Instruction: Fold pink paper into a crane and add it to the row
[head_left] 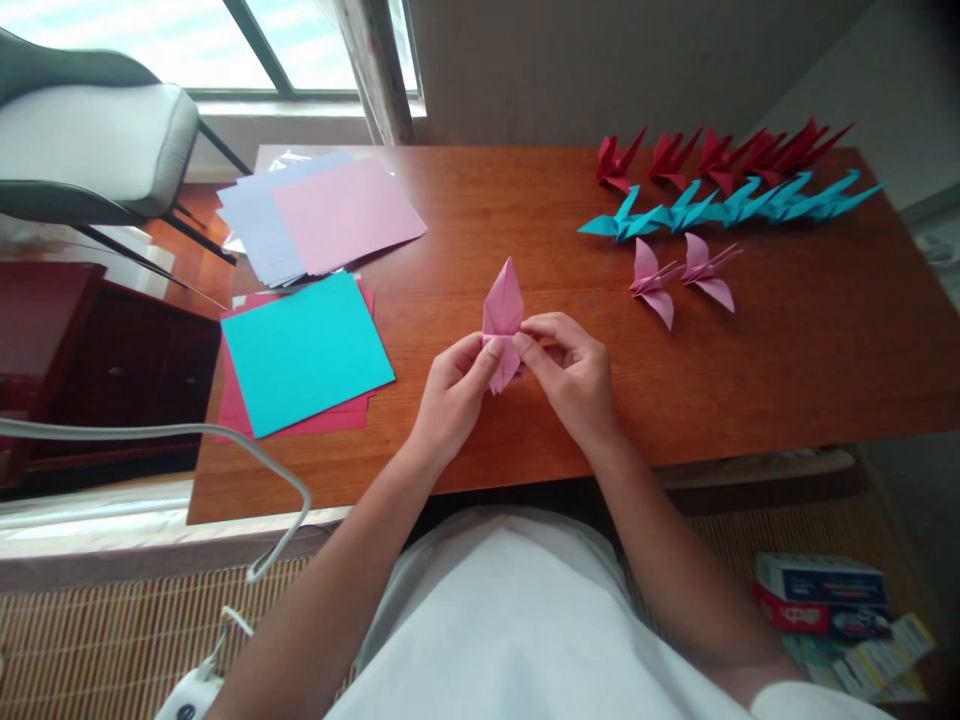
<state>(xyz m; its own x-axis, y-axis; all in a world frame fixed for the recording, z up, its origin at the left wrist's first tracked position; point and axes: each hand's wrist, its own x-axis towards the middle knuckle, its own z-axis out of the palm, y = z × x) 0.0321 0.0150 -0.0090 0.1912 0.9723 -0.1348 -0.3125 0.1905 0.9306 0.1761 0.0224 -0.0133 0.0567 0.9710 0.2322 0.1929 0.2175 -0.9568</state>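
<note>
A partly folded piece of pink origami paper (504,300) is held upright over the table, its pointed tip facing away from me. My left hand (459,385) pinches its left side, thumb on the front across the middle. On the right side my right hand (568,368) grips it too, thumb and forefinger at the same middle fold. The fingers behind the paper are partly hidden. To the right stand two finished pink paper cranes (651,283), with a row of blue paper cranes (686,212) and a row of red paper cranes (615,160) beyond them.
On the table's left lie a blue sheet stack (307,350) over red sheets (349,415), and pink (349,215) and lavender sheets (255,235) behind. A chair (97,130) stands at the far left. A white cable (187,430) crosses the lower left. Boxes (821,595) sit on the lower right.
</note>
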